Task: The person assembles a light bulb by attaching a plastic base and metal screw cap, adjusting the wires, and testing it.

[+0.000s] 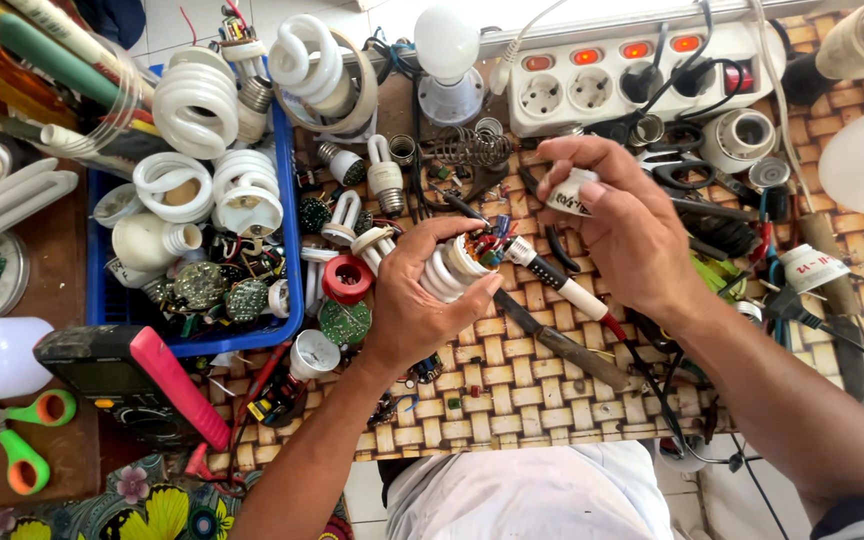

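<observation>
Far to the left of my left hand point(422, 290) sit a pair of green-handled scissors with orange-lined loops point(24, 440) and a black multimeter with a pink side strip point(137, 380); nearer it, a blue plastic tray point(290, 250) holds white spiral lamp tubes and round green circuit boards. My left hand is clamped around an opened white compact fluorescent lamp point(452, 265), its tubes in my palm and its small circuit board with coloured parts facing up. The lamp's base shell is already off: my right hand point(617, 225), just right of the lamp, pinches that white plastic cap point(569, 193) shut between thumb and fingers. A white-and-black test probe with a red lead point(562, 285) lies between my hands, touching the board end. Beyond my right hand stands a white power strip with lit red switches point(632, 80). The board looks exposed but unrepaired, and the lamp remains unassembled.
</observation>
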